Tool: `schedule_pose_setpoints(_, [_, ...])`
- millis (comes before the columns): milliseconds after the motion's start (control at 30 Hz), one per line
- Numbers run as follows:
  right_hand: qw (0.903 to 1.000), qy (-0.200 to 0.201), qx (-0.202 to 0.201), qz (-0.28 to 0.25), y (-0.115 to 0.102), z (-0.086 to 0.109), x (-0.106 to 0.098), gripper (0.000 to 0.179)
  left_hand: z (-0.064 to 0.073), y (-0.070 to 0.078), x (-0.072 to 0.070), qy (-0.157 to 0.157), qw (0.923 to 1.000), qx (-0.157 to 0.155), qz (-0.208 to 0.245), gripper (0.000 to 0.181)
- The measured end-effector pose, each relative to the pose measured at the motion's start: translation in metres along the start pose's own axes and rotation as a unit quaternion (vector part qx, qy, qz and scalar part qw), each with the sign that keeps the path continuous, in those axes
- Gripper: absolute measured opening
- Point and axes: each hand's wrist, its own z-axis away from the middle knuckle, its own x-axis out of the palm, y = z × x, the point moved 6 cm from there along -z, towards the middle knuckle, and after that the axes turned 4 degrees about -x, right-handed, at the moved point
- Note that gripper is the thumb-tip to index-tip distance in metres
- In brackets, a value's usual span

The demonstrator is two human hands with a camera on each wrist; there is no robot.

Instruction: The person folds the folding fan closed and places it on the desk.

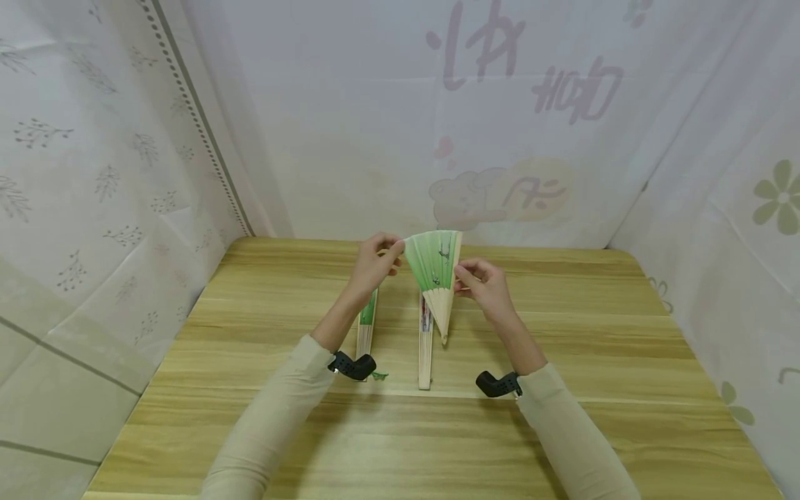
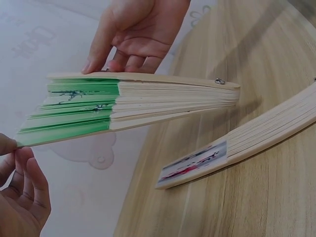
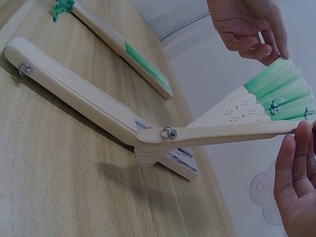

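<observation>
A green folding fan (image 1: 431, 260), partly spread, is held up above the table between both hands. Its pale ribs narrow downward to a metal rivet, visible in the right wrist view. My left hand (image 1: 377, 262) pinches the fan's upper left corner between thumb and fingers. On the opposite side, my right hand (image 1: 484, 283) pinches the outer rib. Below the raised fan lies a closed folding fan (image 2: 197, 163) with a grey and red pattern. Beside my left forearm lies another closed fan, green (image 3: 148, 69), with a green tassel (image 3: 63, 7).
The wooden table (image 1: 562, 430) extends around the fans. A printed white curtain (image 1: 350, 139) hangs behind its far edge, and more cloth hangs at both sides. Black wrist cameras (image 1: 496, 384) are strapped near both sleeves.
</observation>
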Motion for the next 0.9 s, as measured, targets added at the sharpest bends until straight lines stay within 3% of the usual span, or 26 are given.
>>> schedule_pose_setpoints(900, [0.9993,-0.005,0.002,-0.038,0.0047,0.0016,0.0033,0.021,-0.0018,0.0030,0.0033,0.012,0.9998,0.017,0.006,0.015])
